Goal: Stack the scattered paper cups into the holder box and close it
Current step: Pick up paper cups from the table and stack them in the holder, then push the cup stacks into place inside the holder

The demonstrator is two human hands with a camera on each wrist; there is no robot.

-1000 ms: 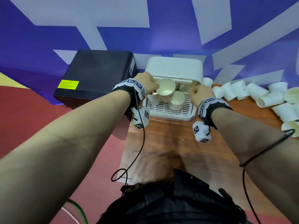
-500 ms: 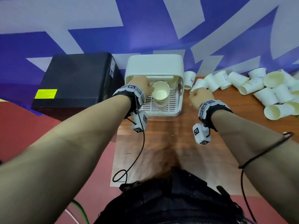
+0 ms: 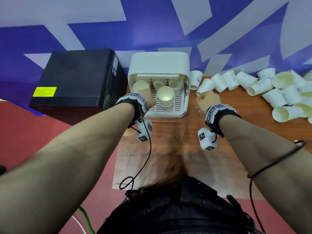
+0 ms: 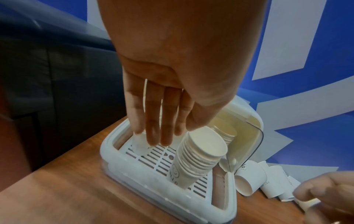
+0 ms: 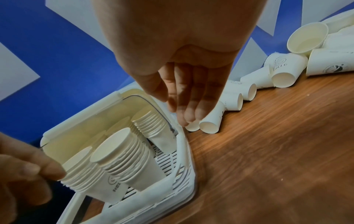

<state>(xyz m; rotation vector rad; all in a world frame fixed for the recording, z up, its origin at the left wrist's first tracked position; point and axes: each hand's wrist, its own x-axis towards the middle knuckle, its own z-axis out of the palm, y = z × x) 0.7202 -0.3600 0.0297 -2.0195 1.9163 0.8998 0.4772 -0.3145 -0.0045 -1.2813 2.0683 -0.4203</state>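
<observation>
The white holder box (image 3: 168, 115) stands on the wooden table with its lid raised. Inside are several stacks of paper cups. One stack (image 3: 165, 98) leans free in the middle front (image 4: 199, 154). My left hand (image 3: 149, 97) grips another stack (image 3: 141, 85) at the box's left side, with the thumb and fingers round it in the right wrist view (image 5: 82, 174). My right hand (image 3: 206, 100) is just right of the box. Its fingers and thumb close on a loose cup (image 5: 191, 126) that lies on the table.
Many loose paper cups (image 3: 253, 85) lie scattered along the wall to the right. A black box (image 3: 76, 78) stands close to the holder's left. Bare wooden table (image 3: 168, 149) lies between the holder and my body.
My right hand has left the box and moved right to the loose cups. My left hand has stayed at the box and now holds the left stack low inside.
</observation>
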